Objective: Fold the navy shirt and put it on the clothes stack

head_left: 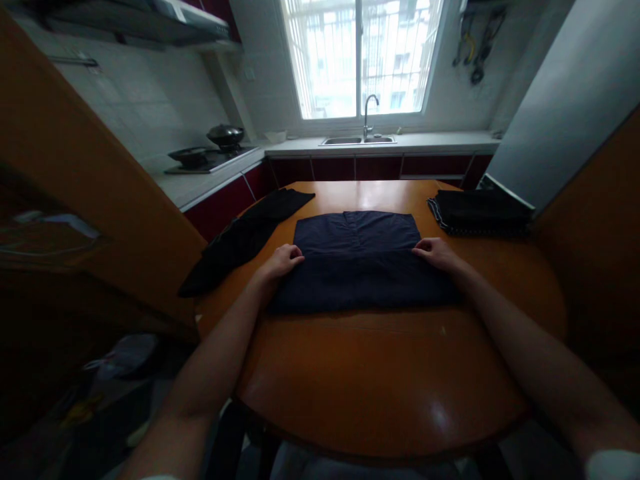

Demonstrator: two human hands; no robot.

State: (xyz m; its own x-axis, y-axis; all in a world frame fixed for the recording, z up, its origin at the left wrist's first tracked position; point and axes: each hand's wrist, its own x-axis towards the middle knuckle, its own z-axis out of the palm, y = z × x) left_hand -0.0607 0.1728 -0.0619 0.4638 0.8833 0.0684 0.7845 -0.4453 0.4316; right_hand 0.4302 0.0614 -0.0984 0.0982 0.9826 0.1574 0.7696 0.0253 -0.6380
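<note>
A dark navy garment [357, 260] lies partly folded on the round wooden table [380, 380], its lower part doubled over the upper. My left hand [283, 260] pinches the left end of the fold edge with curled fingers. My right hand [434, 252] grips the right end of the same edge, fingers closed on the cloth. Both forearms reach in from the table's near side.
A black garment [245, 237] drapes over the table's left edge. A folded dark striped cloth [477, 212] sits at the far right. Beyond are a counter with a sink [357, 140], a stove with pans [210, 155], and a window.
</note>
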